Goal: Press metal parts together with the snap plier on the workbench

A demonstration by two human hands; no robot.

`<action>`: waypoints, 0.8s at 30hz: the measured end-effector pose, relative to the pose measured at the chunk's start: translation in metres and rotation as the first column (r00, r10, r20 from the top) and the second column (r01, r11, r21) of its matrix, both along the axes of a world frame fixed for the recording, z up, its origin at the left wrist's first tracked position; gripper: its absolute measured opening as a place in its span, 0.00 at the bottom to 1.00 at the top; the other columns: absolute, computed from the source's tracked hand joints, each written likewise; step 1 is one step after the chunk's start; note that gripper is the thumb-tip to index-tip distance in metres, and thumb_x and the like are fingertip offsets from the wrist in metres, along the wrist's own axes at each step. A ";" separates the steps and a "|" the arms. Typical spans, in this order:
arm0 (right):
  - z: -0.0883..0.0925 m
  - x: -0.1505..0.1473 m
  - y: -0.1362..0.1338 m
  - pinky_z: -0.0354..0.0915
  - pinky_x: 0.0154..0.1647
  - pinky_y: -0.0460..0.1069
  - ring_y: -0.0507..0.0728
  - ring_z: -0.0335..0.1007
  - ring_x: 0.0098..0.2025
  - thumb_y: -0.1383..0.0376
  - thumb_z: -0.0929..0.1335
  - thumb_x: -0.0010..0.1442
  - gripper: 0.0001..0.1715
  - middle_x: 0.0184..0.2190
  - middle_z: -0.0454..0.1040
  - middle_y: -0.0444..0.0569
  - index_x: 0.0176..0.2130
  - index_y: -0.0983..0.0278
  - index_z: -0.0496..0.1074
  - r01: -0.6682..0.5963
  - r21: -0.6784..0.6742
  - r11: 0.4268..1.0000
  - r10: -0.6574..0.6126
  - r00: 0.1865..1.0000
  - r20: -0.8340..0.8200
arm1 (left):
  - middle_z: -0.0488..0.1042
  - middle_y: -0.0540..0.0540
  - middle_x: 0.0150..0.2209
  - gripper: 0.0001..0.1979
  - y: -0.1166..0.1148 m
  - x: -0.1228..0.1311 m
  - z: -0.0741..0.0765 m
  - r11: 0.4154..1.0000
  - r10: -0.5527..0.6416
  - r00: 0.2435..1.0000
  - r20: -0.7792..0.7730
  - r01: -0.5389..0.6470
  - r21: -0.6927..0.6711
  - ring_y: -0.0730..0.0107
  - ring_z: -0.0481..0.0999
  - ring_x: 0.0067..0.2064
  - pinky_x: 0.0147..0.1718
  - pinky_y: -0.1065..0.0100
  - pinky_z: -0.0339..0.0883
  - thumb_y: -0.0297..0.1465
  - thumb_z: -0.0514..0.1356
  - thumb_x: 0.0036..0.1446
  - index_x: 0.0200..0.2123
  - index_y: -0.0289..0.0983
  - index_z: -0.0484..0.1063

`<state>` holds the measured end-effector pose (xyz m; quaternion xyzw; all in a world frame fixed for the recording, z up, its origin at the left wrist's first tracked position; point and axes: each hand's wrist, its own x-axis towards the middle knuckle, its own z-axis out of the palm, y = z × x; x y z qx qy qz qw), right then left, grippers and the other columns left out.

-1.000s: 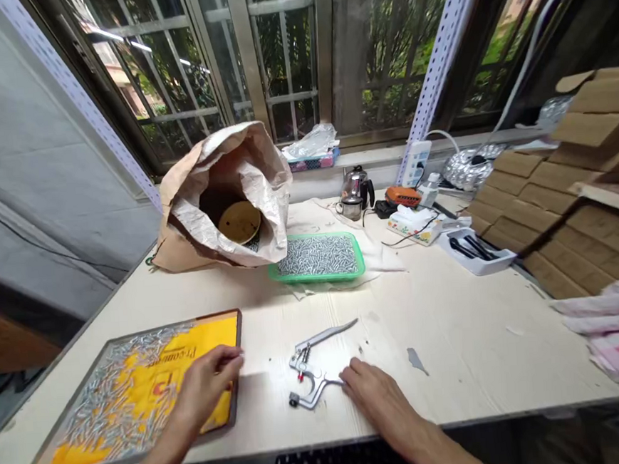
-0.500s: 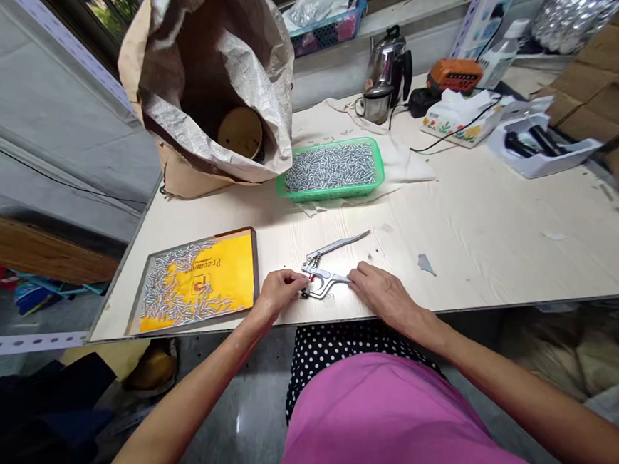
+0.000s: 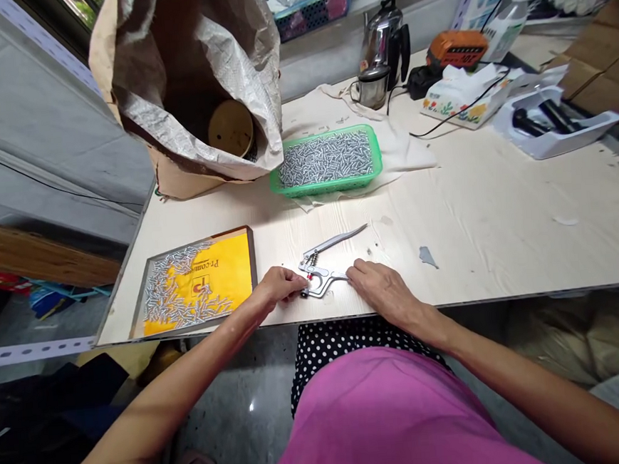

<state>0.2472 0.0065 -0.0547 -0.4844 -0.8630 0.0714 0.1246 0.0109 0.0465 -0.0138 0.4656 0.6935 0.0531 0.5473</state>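
Spring-loaded pliers (image 3: pixel 324 279) lie on the table near its front edge, handles spread apart and a small red part at the jaw end. My right hand (image 3: pixel 379 287) is closed around the end of the lower handle. At the jaw end, the fingers of my left hand (image 3: pixel 284 284) are pinched together; what they hold, if anything, is too small to make out. Left of that hand lies a shallow tray (image 3: pixel 253 265) with a yellow printed sheet (image 3: pixel 231 267) and many small silver metal pins (image 3: pixel 167 293). Behind the pliers, a green basket (image 3: pixel 327 186) is filled with similar pins.
A large paper sack (image 3: pixel 176 171) stands open at the back left. Along the back are a metal kettle (image 3: pixel 383 37), a metal cup (image 3: pixel 373 90), an orange battery pack (image 3: pixel 456 50), a tissue pack (image 3: pixel 457 102) and a white tray (image 3: pixel 549 143). A grey scrap (image 3: pixel 427 257) lies right of my right hand.
The view has shifted slightly. My left hand remains pinched at the jaw end and my right hand remains on the lower handle; the pliers look almost unchanged.
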 end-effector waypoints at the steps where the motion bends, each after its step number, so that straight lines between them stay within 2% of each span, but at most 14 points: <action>1: 0.000 0.000 0.000 0.52 0.31 0.50 0.53 0.62 0.31 0.74 0.62 0.65 0.11 0.32 0.70 0.47 0.33 0.65 0.70 -0.003 0.006 1.000 0.003 1.000 0.000 | 0.66 0.54 0.15 0.12 0.001 0.000 0.001 1.000 0.001 1.000 0.002 -0.001 -0.030 0.78 0.62 0.18 0.19 0.74 0.52 0.36 0.68 0.47 0.24 0.32 0.74; 6: 0.002 0.002 0.000 0.51 0.31 0.50 0.53 0.61 0.31 0.75 0.62 0.64 0.10 0.32 0.69 0.47 0.34 0.64 0.69 -0.027 0.014 1.000 0.027 1.000 -0.013 | 0.68 0.53 0.16 0.12 0.003 0.002 0.004 0.990 0.020 1.000 0.002 -0.019 -0.142 0.76 0.66 0.19 0.21 0.73 0.60 0.35 0.70 0.46 0.27 0.32 0.75; 13: -0.001 0.003 0.000 0.52 0.31 0.50 0.54 0.62 0.31 0.76 0.61 0.64 0.11 0.33 0.70 0.48 0.35 0.64 0.70 -0.036 0.005 0.999 0.036 0.999 -0.003 | 0.68 0.54 0.16 0.11 0.002 0.007 0.007 0.984 0.032 0.999 0.001 -0.031 -0.175 0.76 0.66 0.18 0.23 0.71 0.67 0.33 0.70 0.47 0.29 0.32 0.75; 15: 0.000 0.004 0.001 0.55 0.32 0.50 0.54 0.64 0.33 0.74 0.62 0.64 0.10 0.34 0.71 0.49 0.36 0.64 0.70 -0.044 -0.030 0.999 0.044 0.999 0.004 | 0.68 0.54 0.15 0.09 0.001 0.008 0.009 0.984 0.046 0.999 -0.020 -0.049 -0.170 0.77 0.66 0.18 0.23 0.71 0.68 0.31 0.68 0.50 0.29 0.31 0.75; 17: 0.004 0.009 0.006 0.59 0.36 0.51 0.57 0.66 0.38 0.69 0.64 0.65 0.06 0.39 0.72 0.52 0.39 0.64 0.71 -0.066 -0.072 0.995 0.066 0.998 -0.004 | 0.67 0.54 0.14 0.07 0.000 0.010 0.010 0.984 0.055 0.998 -0.038 -0.060 -0.168 0.77 0.65 0.18 0.23 0.71 0.68 0.31 0.67 0.52 0.29 0.31 0.75; 18: 0.007 0.012 0.009 0.61 0.40 0.52 0.59 0.67 0.43 0.64 0.66 0.64 0.08 0.44 0.72 0.54 0.43 0.64 0.72 -0.074 -0.086 0.994 0.073 0.997 -0.012 | 0.67 0.54 0.14 0.07 0.000 0.011 0.011 0.984 0.056 0.998 -0.043 -0.063 -0.169 0.77 0.65 0.17 0.23 0.71 0.68 0.30 0.66 0.53 0.29 0.31 0.75; 20: 0.014 0.018 0.019 0.62 0.50 0.58 0.66 0.62 0.55 0.53 0.70 0.60 0.28 0.58 0.65 0.61 0.54 0.65 0.68 -0.072 -0.098 0.993 0.070 0.997 -0.022 | 0.67 0.54 0.14 0.07 0.000 0.011 0.012 0.983 0.055 0.997 -0.047 -0.062 -0.171 0.77 0.65 0.17 0.22 0.71 0.67 0.30 0.66 0.53 0.29 0.31 0.74; 22: 0.018 0.024 0.030 0.56 0.58 0.63 0.72 0.49 0.65 0.45 0.71 0.55 0.47 0.66 0.53 0.66 0.63 0.67 0.58 -0.062 -0.114 0.992 0.061 0.998 -0.012 | 0.67 0.54 0.14 0.07 0.001 0.012 0.012 0.984 0.051 0.997 -0.053 -0.060 -0.170 0.78 0.65 0.17 0.22 0.72 0.67 0.30 0.66 0.52 0.28 0.31 0.75; 24: 0.020 0.027 0.040 0.49 0.63 0.67 0.74 0.39 0.69 0.42 0.71 0.52 0.56 0.68 0.49 0.67 0.66 0.68 0.53 -0.072 -0.160 0.984 0.076 0.997 0.018 | 0.67 0.54 0.14 0.07 0.001 0.011 0.011 0.984 0.050 0.997 -0.065 -0.061 -0.169 0.78 0.65 0.17 0.22 0.72 0.66 0.30 0.67 0.52 0.28 0.31 0.75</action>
